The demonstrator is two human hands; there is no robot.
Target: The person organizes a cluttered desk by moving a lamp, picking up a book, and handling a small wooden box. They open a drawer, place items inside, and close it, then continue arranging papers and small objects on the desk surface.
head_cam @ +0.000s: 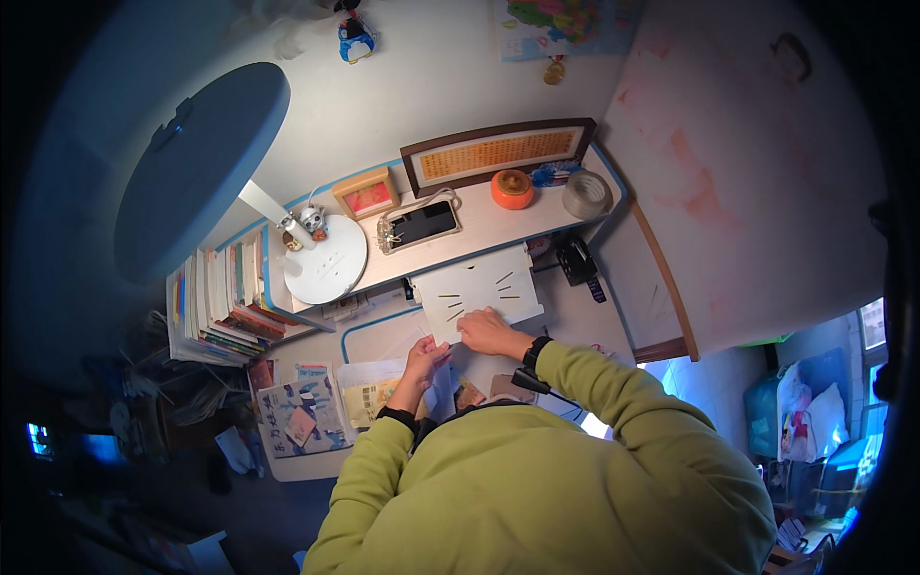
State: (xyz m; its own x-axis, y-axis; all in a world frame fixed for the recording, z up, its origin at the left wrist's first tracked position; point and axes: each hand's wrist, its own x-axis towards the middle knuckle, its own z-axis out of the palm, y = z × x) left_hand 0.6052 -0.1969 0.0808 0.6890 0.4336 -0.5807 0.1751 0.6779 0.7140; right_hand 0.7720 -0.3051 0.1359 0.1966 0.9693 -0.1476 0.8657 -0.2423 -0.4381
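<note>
In front of me a white slotted panel [478, 284] juts out from under the desk's raised shelf, with short dark slits fanned out on both sides like whiskers. My left hand [425, 358] pinches its near left corner between thumb and fingers. Bent fingers of my right hand [492, 332] rest on the panel's top face by the near edge. The right thumb is hidden, so a grip there cannot be made out.
Above the panel, the shelf [474, 223] carries a smartphone [424, 224], an orange lidded jar [512, 189], a tape roll [586, 194] and a desk lamp's round base [327, 262]. Books [223, 295] stand left. A magazine [305, 417] lies nearer me; a black holder [576, 260] sits right.
</note>
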